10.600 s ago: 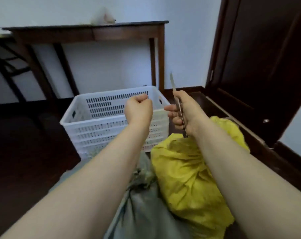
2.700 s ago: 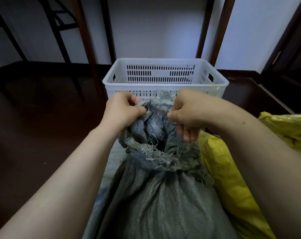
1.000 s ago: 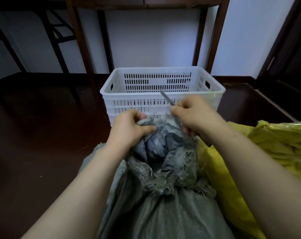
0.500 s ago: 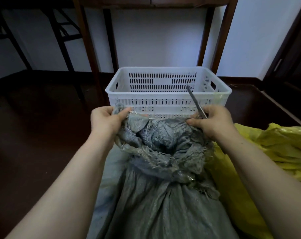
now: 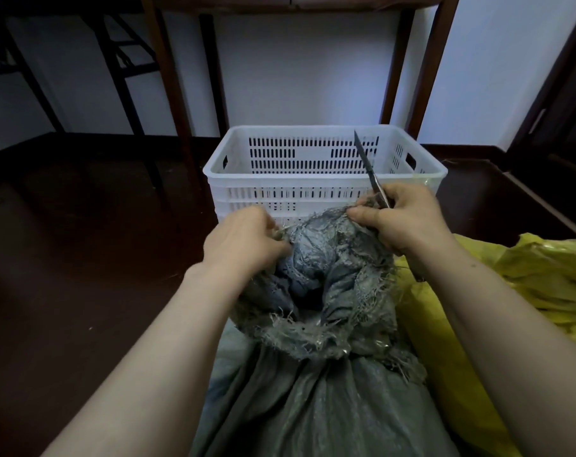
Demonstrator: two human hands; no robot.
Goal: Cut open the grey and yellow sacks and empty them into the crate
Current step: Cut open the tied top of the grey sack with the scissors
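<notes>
A grey woven sack (image 5: 313, 390) lies in front of me with its frayed mouth (image 5: 329, 291) gaping open toward the white slatted crate (image 5: 313, 179). My left hand (image 5: 243, 242) grips the left edge of the mouth. My right hand (image 5: 405, 219) pinches the right edge while also holding a knife (image 5: 367, 166), whose blade points up and away over the crate. A yellow sack (image 5: 511, 291) lies to the right of the grey one. What the grey sack contains is hidden.
The crate stands on a dark wooden floor (image 5: 82, 258) below a wooden table, whose legs (image 5: 168, 77) rise behind it. A folding frame (image 5: 121, 61) stands at the back left. A dark door (image 5: 560, 110) is at the right.
My hands have drawn closer together on the sack's mouth, and the mouth now gapes rounder. The knife stays upright in my right hand.
</notes>
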